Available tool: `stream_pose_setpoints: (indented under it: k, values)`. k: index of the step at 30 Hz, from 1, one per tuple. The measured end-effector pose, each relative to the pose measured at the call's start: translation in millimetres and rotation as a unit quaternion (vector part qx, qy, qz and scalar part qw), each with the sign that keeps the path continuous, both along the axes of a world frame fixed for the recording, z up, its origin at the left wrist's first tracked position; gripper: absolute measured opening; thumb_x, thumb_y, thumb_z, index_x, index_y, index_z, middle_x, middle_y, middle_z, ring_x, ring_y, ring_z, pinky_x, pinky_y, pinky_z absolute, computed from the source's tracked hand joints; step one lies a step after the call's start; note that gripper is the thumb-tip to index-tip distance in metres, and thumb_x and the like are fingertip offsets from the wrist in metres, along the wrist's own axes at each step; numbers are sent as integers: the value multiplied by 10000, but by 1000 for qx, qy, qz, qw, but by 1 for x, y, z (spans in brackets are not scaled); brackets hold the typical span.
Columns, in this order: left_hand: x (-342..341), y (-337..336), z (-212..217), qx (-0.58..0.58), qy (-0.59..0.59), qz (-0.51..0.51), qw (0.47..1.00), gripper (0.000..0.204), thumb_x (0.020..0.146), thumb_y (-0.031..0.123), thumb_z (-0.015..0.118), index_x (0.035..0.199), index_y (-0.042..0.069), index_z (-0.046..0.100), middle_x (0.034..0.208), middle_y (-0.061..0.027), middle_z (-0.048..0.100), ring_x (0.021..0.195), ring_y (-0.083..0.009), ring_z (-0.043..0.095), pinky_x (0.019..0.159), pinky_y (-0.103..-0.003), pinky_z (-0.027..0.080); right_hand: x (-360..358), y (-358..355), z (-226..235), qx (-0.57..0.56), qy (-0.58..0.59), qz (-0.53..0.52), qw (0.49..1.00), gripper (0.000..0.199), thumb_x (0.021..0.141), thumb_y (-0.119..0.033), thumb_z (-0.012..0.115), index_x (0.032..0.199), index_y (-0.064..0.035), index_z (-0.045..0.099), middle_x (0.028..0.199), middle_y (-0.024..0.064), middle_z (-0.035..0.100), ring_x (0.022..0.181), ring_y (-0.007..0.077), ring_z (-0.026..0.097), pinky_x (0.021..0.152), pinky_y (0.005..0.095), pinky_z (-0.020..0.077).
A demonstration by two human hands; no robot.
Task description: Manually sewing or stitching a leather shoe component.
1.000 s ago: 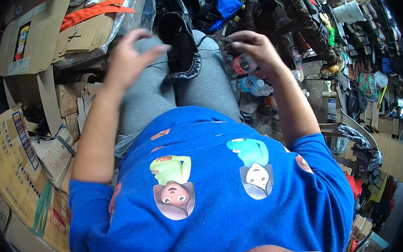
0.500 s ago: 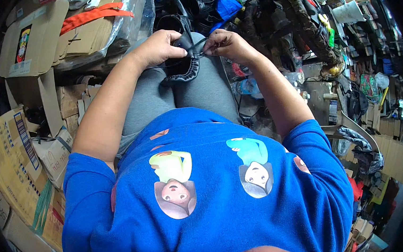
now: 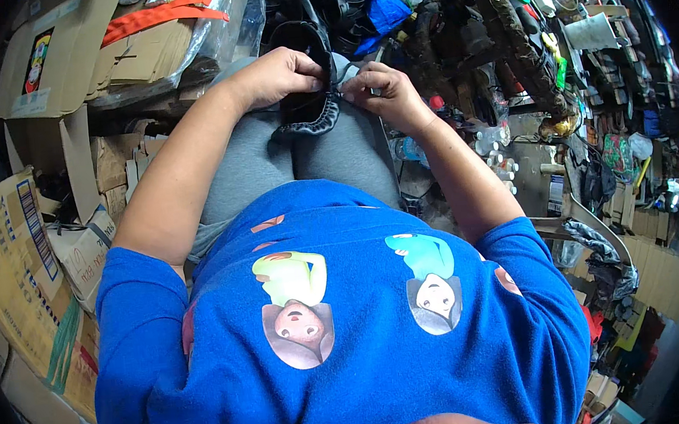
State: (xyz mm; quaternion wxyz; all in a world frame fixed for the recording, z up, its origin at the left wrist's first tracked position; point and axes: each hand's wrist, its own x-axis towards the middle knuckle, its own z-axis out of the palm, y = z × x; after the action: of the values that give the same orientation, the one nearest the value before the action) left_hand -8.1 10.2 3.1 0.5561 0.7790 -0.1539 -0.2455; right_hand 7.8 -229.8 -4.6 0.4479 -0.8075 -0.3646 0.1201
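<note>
1. Black shoe [image 3: 307,79] sits on your lap, across the grey-trousered thighs [image 3: 271,157], its ribbed dark sole edge curving toward you and its opening facing up and away.
2. Your left hand [image 3: 277,73] is clamped on the shoe's left side, fingers curled over the rim and closed tight on it.
3. Your right hand [image 3: 382,93] is at the shoe's right edge, thumb and fingertips pressed together in a pinch right at the sole seam. Whatever is in the pinch is too small to make out; can't tell if it's a thread, a needle or just the shoe edge.
4. Both hands are just beside each other, with the shoe between them.
5. Blue shirt [image 3: 341,331] with cartoon figures fills the lower half of the view.
6. To your left: stacked cardboard boxes [image 3: 30,228], some flattened, one open.
7. Upper left: more cardboard under a clear plastic sheet [image 3: 221,30], with an orange strap [image 3: 160,15] lying on top.
8. Beyond the shoe: a pile of dark footwear and straps, with a blue bag [image 3: 379,5] in it.
9. To your right: small plastic bottles [image 3: 494,148] on the floor near your right forearm, then dense clutter of tools and hanging goods out to the rim.
</note>
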Motion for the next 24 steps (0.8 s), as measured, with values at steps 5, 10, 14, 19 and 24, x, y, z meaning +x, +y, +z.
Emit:
stream_pose_setpoints:
  k: [5,10,14,19,24]
  values:
    - [5,3,-3,-3,-20,-60,998,313,788,46,604,1093,-14,642,980,-87,663,920,-154,592,881,-272,433,-8,3,8,-27,-51,-17,998,207,744,-45,698,924,-144,719,792,51,595,756,191,601,686,302,490]
    - [5,4,-4,-2,-14,-76,997,333,775,57,581,1098,2,643,959,-81,603,942,-177,563,891,-283,410,-6,3,13,-45,-95,6,994,190,757,-61,689,925,-144,717,800,64,587,739,218,605,668,322,495]
    - [7,5,-6,7,-15,-95,995,351,772,78,559,1108,16,639,940,-76,539,950,-192,535,886,-292,395,-2,6,23,-97,-135,50,985,227,757,-6,673,950,-121,705,837,71,589,757,215,608,664,301,490]
    - [8,6,-9,21,-33,-99,994,350,774,79,554,1106,0,631,942,-82,538,945,-202,532,884,-296,396,1,16,39,-146,-196,101,965,247,755,-4,632,965,-123,689,873,106,606,780,287,618,660,354,505]
    - [9,4,0,50,-24,-113,992,334,769,81,561,1082,-12,633,938,-92,546,942,-211,536,871,-302,405,-2,33,58,-297,-304,136,895,206,772,-87,544,893,-162,694,840,98,595,780,294,605,731,397,452]
